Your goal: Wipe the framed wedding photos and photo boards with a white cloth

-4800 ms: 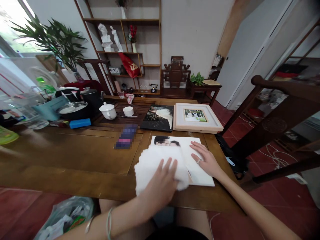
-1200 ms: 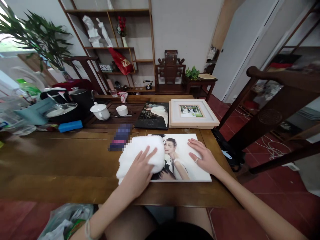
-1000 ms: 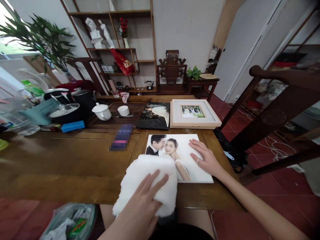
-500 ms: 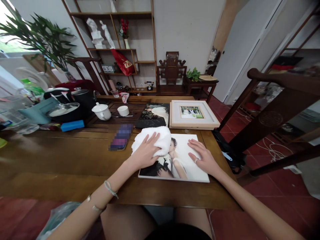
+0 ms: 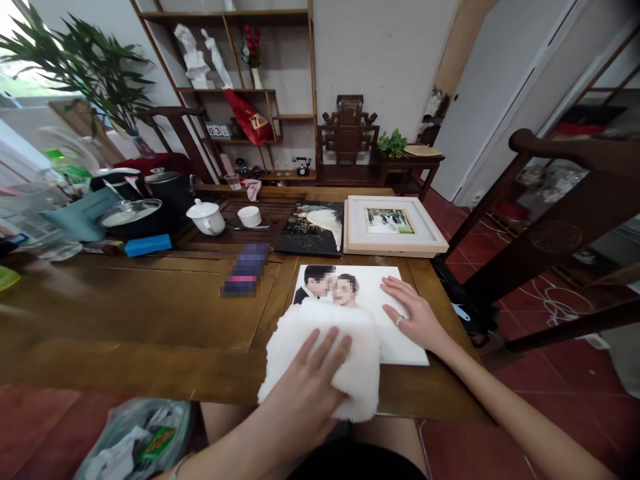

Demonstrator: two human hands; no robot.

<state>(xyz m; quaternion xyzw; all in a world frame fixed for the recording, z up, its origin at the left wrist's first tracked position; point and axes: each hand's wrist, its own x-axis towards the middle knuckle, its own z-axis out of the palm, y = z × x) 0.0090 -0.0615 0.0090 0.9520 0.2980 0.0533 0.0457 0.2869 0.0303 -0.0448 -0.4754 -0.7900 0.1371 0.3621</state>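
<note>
A photo panel showing two people lies flat near the table's front edge. My left hand holds a white towel with its fingers spread over the top, pressing it down. The towel covers the panel's lower left part and hangs past the table's front edge. On the panel's right side rests my right hand, fingers stretched out flat, a ring on one of them.
Behind the panel lie a dark photo panel and a light framed picture. A phone-like blurred item, a lidded white cup, a white bowl and a blue block stand further left. A bin is below.
My left hand has drawn the towel down towards me, from the panel's upper left to its lower edge, uncovering the two heads in the photo. My right hand stays on the panel.
</note>
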